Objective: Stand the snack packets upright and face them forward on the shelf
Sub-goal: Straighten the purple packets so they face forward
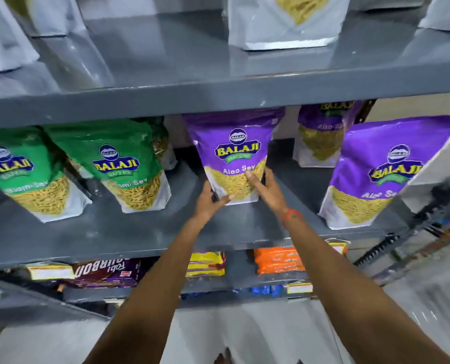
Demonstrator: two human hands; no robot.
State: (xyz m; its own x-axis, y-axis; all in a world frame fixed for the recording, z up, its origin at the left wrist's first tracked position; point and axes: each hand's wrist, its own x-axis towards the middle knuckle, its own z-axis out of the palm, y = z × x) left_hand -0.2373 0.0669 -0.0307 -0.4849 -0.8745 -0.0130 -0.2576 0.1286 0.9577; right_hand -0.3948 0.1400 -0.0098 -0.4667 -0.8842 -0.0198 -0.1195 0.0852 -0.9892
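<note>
A purple Aloo Sev packet [235, 143] stands upright on the grey middle shelf [118, 232], label facing me. My left hand [210, 199] grips its lower left corner, thumb across the front. My right hand [268, 189] holds its lower right side, fingers on the clear window. Another purple packet [386, 169] stands upright to the right, with a third purple packet [323, 132] further back between them. Two green packets [124, 161] [27, 174] stand at the left, leaning a little.
The upper shelf [218, 98] overhangs the packets and carries white pouches [286, 22]. Below, the lower shelf holds biscuit packs [105, 271], yellow packs [206, 264] and orange packs [279, 260]. A white post [433, 164] borders the right side.
</note>
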